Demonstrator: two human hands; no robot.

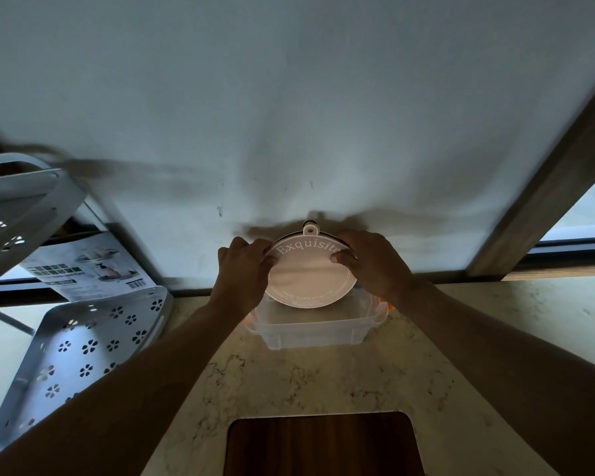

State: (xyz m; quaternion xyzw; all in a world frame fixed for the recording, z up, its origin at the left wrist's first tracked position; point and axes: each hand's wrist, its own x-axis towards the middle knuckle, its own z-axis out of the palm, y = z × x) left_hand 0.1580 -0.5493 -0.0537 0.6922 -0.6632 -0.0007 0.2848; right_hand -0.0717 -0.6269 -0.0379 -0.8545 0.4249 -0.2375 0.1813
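A round pale disc (310, 280) printed "Exquisite", with a small hanging tab at its top, is held upright against the white wall. My left hand (244, 269) grips its left edge, thumb on the face. On the opposite edge my right hand (371, 262) grips the same way. The disc hangs just above a clear plastic box (310, 331) with orange clips, which stands on the marble counter (323, 383) at the wall.
A white perforated metal rack (83, 345) with flower cut-outs stands at the left, a printed leaflet (90, 266) leaning behind it. A dark wooden board (323, 444) fills a cut-out in the counter near me. A wooden frame (543, 187) and window lie to the right.
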